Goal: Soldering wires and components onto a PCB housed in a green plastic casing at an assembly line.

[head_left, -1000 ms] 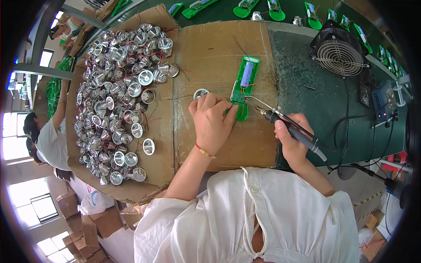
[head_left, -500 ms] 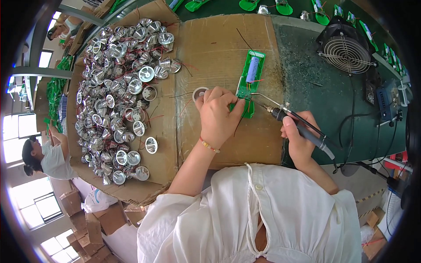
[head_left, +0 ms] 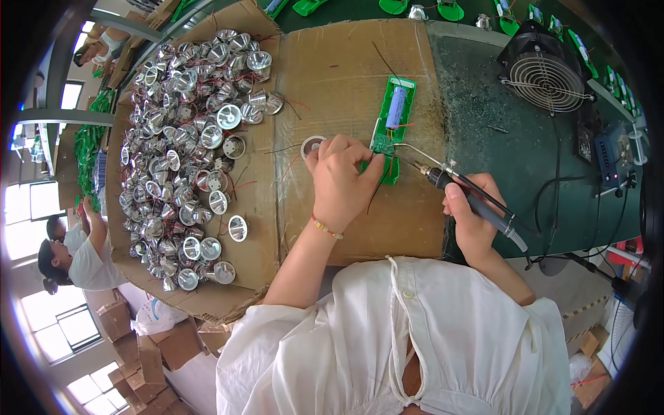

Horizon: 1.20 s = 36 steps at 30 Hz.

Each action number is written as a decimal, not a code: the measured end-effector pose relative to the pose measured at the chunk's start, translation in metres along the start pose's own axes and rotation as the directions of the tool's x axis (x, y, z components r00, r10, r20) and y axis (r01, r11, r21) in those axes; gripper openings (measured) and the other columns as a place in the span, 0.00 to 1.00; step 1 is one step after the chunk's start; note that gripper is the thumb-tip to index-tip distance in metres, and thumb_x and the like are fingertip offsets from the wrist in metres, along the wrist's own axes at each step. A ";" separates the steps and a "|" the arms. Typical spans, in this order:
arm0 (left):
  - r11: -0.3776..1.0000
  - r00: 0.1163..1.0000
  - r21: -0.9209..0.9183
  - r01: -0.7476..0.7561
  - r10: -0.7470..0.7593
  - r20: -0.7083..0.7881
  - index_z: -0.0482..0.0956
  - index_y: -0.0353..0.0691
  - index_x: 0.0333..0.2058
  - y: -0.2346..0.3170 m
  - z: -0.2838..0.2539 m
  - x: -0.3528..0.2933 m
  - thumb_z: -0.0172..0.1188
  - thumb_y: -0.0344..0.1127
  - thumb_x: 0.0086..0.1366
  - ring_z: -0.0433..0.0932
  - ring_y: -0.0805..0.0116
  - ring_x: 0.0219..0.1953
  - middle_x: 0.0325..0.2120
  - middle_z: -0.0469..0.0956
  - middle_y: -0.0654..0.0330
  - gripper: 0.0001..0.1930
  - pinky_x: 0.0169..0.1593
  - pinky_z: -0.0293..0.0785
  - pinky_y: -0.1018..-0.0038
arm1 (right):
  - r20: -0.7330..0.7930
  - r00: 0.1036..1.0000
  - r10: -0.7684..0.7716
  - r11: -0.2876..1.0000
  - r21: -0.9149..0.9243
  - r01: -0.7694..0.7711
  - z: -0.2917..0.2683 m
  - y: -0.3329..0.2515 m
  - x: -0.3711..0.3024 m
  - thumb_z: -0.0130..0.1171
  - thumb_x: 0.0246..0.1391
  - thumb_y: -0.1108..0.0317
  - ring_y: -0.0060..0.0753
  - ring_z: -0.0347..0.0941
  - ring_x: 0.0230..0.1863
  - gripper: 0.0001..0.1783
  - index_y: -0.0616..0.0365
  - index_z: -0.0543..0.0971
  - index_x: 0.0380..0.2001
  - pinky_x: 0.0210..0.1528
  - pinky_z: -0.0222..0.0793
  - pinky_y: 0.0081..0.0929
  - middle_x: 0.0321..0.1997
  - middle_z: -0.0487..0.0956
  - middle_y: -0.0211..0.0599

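A green plastic housing (head_left: 391, 170) lies on the cardboard, with a blue cylindrical battery (head_left: 396, 107) and a small green circuit board (head_left: 382, 143) in it. My left hand (head_left: 340, 178) is closed in a pinch at the housing's left edge by the board; what sits between the fingertips is hidden. Under its knuckles, partly covered, is a round reflector cup (head_left: 312, 146). My right hand (head_left: 474, 218) grips a soldering iron (head_left: 487, 211), whose thin curved metal tube (head_left: 418, 152) reaches to the board. The iron's tip is near the board; contact cannot be made out.
A cardboard box (head_left: 252, 273) on the left holds many silver reflector cups (head_left: 183, 138) with red and black wires. A black fan (head_left: 546, 79) and a blue box-shaped unit (head_left: 611, 162) stand at right. More green housings (head_left: 508, 24) line the back. Co-workers (head_left: 76, 256) sit far left.
Both hands hold nearly the same pose at the board. The whole view has shifted very slightly. At far left, a co-worker has leaned and a second head now shows behind.
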<state>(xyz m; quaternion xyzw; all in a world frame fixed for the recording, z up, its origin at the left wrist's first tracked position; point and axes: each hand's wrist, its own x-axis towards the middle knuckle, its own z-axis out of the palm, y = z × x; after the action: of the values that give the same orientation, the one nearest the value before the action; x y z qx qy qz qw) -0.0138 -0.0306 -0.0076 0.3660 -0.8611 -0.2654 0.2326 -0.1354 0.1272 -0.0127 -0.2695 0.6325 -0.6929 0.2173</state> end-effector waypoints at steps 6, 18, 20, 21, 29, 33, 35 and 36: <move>1.000 0.999 -0.026 0.015 -0.015 0.032 0.78 0.40 0.19 -0.001 0.000 0.002 0.64 0.37 0.48 0.70 0.61 0.37 0.26 0.74 0.63 0.08 0.47 0.55 0.63 | 0.066 0.995 -0.073 0.990 -0.114 0.080 -0.002 0.000 0.001 0.61 0.49 0.72 0.10 0.64 0.19 0.08 0.63 0.72 0.25 0.21 0.59 0.12 0.18 0.72 0.27; 0.998 0.999 -0.051 0.023 -0.021 0.044 0.78 0.41 0.18 -0.003 -0.001 0.004 0.64 0.36 0.48 0.70 0.61 0.37 0.25 0.74 0.63 0.07 0.47 0.55 0.63 | -0.009 1.000 -0.015 1.000 0.004 0.015 -0.007 0.000 0.000 0.60 0.50 0.70 0.14 0.67 0.18 0.09 0.63 0.71 0.27 0.21 0.63 0.14 0.18 0.73 0.31; 0.999 0.998 -0.045 0.023 -0.020 0.053 0.78 0.41 0.17 -0.003 -0.001 0.005 0.64 0.36 0.47 0.70 0.61 0.37 0.25 0.74 0.63 0.08 0.47 0.56 0.63 | -0.014 1.000 -0.009 1.000 0.005 0.009 -0.006 -0.001 0.000 0.60 0.50 0.71 0.14 0.67 0.18 0.09 0.63 0.71 0.27 0.21 0.62 0.14 0.18 0.73 0.30; 0.999 0.999 -0.037 0.010 -0.009 0.034 0.77 0.41 0.17 -0.002 0.000 0.004 0.64 0.37 0.47 0.70 0.61 0.36 0.25 0.74 0.63 0.08 0.46 0.56 0.64 | -0.017 1.000 -0.001 1.000 0.006 0.001 -0.006 -0.002 -0.001 0.60 0.50 0.71 0.14 0.67 0.18 0.09 0.63 0.71 0.27 0.21 0.62 0.14 0.18 0.73 0.30; 0.989 0.983 0.023 -0.144 0.146 -0.112 0.77 0.43 0.22 -0.011 -0.010 -0.015 0.65 0.33 0.47 0.70 0.64 0.36 0.26 0.74 0.66 0.05 0.45 0.58 0.65 | 0.006 1.000 0.002 1.000 0.014 -0.002 -0.008 -0.002 0.000 0.60 0.50 0.72 0.14 0.67 0.19 0.08 0.63 0.71 0.27 0.21 0.62 0.14 0.18 0.73 0.29; 0.993 0.985 0.028 -0.116 0.119 -0.128 0.77 0.42 0.19 -0.003 -0.002 -0.008 0.64 0.32 0.48 0.70 0.62 0.36 0.26 0.74 0.64 0.05 0.45 0.58 0.65 | 0.027 0.999 -0.020 1.000 0.001 0.020 -0.005 0.001 0.001 0.60 0.50 0.72 0.13 0.66 0.19 0.08 0.63 0.71 0.28 0.21 0.61 0.14 0.18 0.73 0.28; 0.995 0.987 0.017 -0.101 0.102 -0.121 0.76 0.42 0.19 -0.001 -0.004 -0.003 0.64 0.32 0.48 0.70 0.62 0.36 0.25 0.75 0.64 0.05 0.45 0.59 0.65 | 0.027 0.999 -0.020 0.999 -0.025 0.021 -0.003 0.006 0.003 0.60 0.49 0.72 0.12 0.65 0.19 0.08 0.63 0.71 0.27 0.21 0.61 0.13 0.18 0.73 0.28; 0.996 0.990 0.006 -0.089 0.089 -0.112 0.76 0.42 0.19 -0.001 -0.004 -0.002 0.63 0.32 0.48 0.70 0.61 0.36 0.25 0.75 0.63 0.05 0.45 0.59 0.65 | 0.024 0.999 -0.023 0.998 -0.051 0.024 -0.002 0.007 0.004 0.60 0.49 0.72 0.12 0.65 0.19 0.08 0.63 0.72 0.27 0.21 0.61 0.13 0.18 0.73 0.27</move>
<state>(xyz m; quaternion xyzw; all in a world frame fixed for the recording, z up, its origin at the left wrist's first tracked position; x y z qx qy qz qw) -0.0099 -0.0311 -0.0057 0.3416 -0.8623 -0.2332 0.2921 -0.1404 0.1253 -0.0197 -0.2902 0.6442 -0.6759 0.2097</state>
